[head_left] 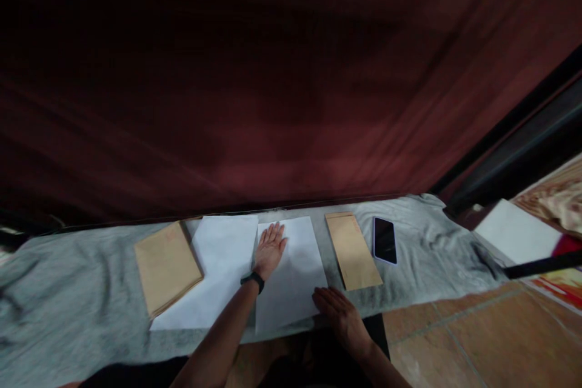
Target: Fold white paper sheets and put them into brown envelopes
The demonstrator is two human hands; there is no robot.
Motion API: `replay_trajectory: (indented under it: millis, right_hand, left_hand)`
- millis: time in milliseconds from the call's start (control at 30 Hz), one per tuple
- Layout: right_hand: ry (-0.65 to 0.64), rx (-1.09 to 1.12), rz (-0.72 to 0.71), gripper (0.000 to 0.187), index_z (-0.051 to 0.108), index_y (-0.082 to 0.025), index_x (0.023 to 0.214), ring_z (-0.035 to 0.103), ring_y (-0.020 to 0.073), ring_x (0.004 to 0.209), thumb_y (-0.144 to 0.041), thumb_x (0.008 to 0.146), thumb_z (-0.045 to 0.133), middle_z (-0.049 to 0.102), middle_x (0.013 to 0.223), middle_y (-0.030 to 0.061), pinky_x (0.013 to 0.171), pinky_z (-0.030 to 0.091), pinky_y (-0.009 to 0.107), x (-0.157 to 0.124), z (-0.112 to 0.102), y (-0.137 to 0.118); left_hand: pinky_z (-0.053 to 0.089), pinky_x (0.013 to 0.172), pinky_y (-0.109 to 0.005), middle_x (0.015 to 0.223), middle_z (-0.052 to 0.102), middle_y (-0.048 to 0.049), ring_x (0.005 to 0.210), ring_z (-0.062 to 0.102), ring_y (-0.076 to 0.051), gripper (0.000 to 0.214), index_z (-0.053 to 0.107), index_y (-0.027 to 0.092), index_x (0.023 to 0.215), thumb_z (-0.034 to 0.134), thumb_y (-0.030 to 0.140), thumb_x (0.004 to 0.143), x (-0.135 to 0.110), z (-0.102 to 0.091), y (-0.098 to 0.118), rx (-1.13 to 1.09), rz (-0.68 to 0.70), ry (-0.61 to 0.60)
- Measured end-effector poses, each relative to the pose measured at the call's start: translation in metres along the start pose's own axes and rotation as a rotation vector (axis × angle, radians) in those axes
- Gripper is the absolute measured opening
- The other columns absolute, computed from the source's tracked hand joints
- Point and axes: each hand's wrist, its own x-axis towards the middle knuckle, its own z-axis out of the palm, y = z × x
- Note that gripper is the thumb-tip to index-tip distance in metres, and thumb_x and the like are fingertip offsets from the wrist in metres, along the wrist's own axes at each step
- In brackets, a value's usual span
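No legible text, labels, brands, numbers or signs, any print too small or blurred

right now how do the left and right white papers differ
The left white paper lies partly under the brown paper stack; the right white paper does not. The right white paper has the left hand on it; the left white paper has neither hand. Both lie on grey cloth.

The right-hand white paper sheet [295,279] lay flat on gray cloth [431,254], its near end by the cloth's edge.
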Motion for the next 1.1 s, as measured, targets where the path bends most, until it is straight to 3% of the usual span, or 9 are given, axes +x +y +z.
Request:
replay_trajectory:
  millis: [100,167,267,367,533,800,900,1000,1100]
  right_hand:
    - [0.024,0.006,-0.006,0.062,0.049,-0.025,0.145,0.061,0.0199,0.126,0.003,0.089,0.049,0.063,0.138,0.007,0.108,0.052,0.04,0.0,-0.005,0.0]
    - [0.022,0.018,-0.013,0.061,0.051,-0.027,0.144,0.061,0.0201,0.126,0.002,0.089,0.05,0.064,0.138,0.0057,0.108,0.051,0.041,0.0,-0.006,-0.001]
    - [0.005,0.05,-0.002,0.061,0.052,-0.028,0.142,0.061,0.0202,0.126,0.002,0.089,0.049,0.064,0.138,0.0044,0.11,0.049,0.043,-0.002,-0.006,0.002]
    - [0.054,0.069,0.081,0.057,0.055,-0.025,0.138,0.062,0.0218,0.123,0.001,0.088,0.047,0.066,0.134,0.0066,0.105,0.054,0.043,-0.006,-0.004,0.009]
    - [0.141,0.122,0.148,0.049,0.062,-0.023,0.125,0.065,0.0219,0.118,0.001,0.086,0.044,0.068,0.127,0.008,0.1,0.057,0.041,0.001,-0.002,0.015]
    - [0.181,0.181,0.177,0.038,0.069,-0.024,0.105,0.066,0.0222,0.112,0.001,0.085,0.047,0.071,0.113,0.0067,0.099,0.056,0.042,0.0,0.001,0.017]
    - [0.156,0.199,0.153,0.042,0.066,-0.024,0.119,0.06,0.0237,0.123,-0.003,0.087,0.049,0.068,0.125,0.0084,0.105,0.052,0.046,-0.012,0.004,0.019]
    - [0.09,0.192,0.107,0.057,0.054,-0.023,0.141,0.046,0.0265,0.14,-0.008,0.087,0.05,0.054,0.147,0.0101,0.115,0.042,0.053,-0.015,0.004,0.018]
    - [-0.007,0.196,0.079,0.065,0.053,-0.027,0.144,0.043,0.0261,0.142,-0.005,0.083,0.052,0.052,0.15,0.0067,0.118,0.036,0.055,-0.01,0.002,0.018]
  left_hand:
    - [0.026,0.122,-0.052,0.158,0.042,-0.0117,0.15,0.031,-0.028,0.051,0.042,0.017,0.15,0.032,0.033,0.102,-0.005,0.001,0.006,0.02,-0.057,-0.007]
    - [0.027,0.121,-0.053,0.157,0.043,-0.0118,0.149,0.031,-0.028,0.05,0.043,0.018,0.15,0.035,0.032,0.102,-0.022,0.003,0.019,0.017,-0.023,-0.019]
    - [0.029,0.121,-0.051,0.158,0.043,-0.0075,0.149,0.033,-0.025,0.047,0.046,0.024,0.148,0.038,0.031,0.102,-0.066,0.001,0.035,-0.032,0.172,-0.065]
    - [0.034,0.119,-0.045,0.158,0.042,-0.0051,0.147,0.036,-0.021,0.049,0.044,0.027,0.149,0.045,0.035,0.101,-0.115,-0.011,0.037,-0.109,0.275,-0.158]
    - [0.035,0.119,-0.045,0.162,0.036,-0.0054,0.148,0.034,-0.024,0.075,0.036,0.031,0.154,0.068,0.041,0.087,-0.165,-0.038,0.03,-0.146,0.29,-0.246]
    - [0.035,0.12,-0.044,0.161,0.038,-0.0043,0.147,0.037,-0.023,0.071,0.04,0.029,0.152,0.062,0.018,0.085,-0.175,-0.046,0.028,-0.05,0.272,-0.228]
    - [0.036,0.119,-0.043,0.159,0.041,-0.0037,0.146,0.038,-0.023,0.067,0.046,0.028,0.148,0.055,0.01,0.084,-0.177,-0.049,0.027,-0.029,0.298,-0.211]
    - [0.037,0.119,-0.042,0.154,0.049,-0.0024,0.143,0.044,-0.02,0.063,0.053,0.028,0.143,0.048,0.004,0.086,-0.176,-0.052,0.027,-0.042,0.294,-0.194]
    - [0.039,0.118,-0.041,0.149,0.055,-0.0022,0.14,0.048,-0.02,0.056,0.057,0.029,0.139,0.048,0.005,0.088,-0.174,-0.053,0.024,-0.123,0.293,-0.203]
